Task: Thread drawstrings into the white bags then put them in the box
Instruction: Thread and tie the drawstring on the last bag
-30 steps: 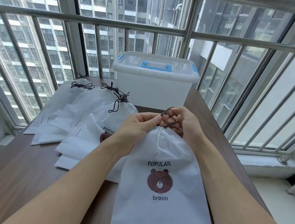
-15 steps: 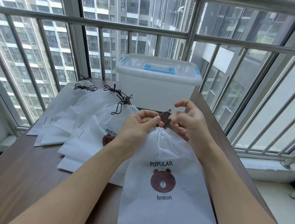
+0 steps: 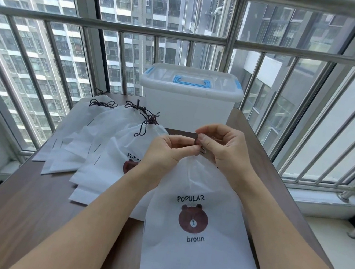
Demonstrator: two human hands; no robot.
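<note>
The front white bag (image 3: 196, 236) bore the black printed word "POPULAR" above a brown bear face and "broun" below it. The bag behind it (image 3: 126, 150) showed only the partial lettering "POPUL", the rest being covered by a forearm.

On the desk (image 3: 19, 216) lie 5 white bags that can be told apart: 1 bag with the full bear print (image 3: 196, 236) at the near edge, and 4 overlapping bags (image 3: 95, 147) fanned toward the left edge; the pile may hide more. 3 bunches of dark drawstring (image 3: 140, 110) show at the far bags' tops. 1 white lidded box (image 3: 188, 107) stands at the far edge. 2 hands, left (image 3: 168, 148) and right (image 3: 224, 146), pinch 1 drawstring end (image 3: 196, 141).
</note>
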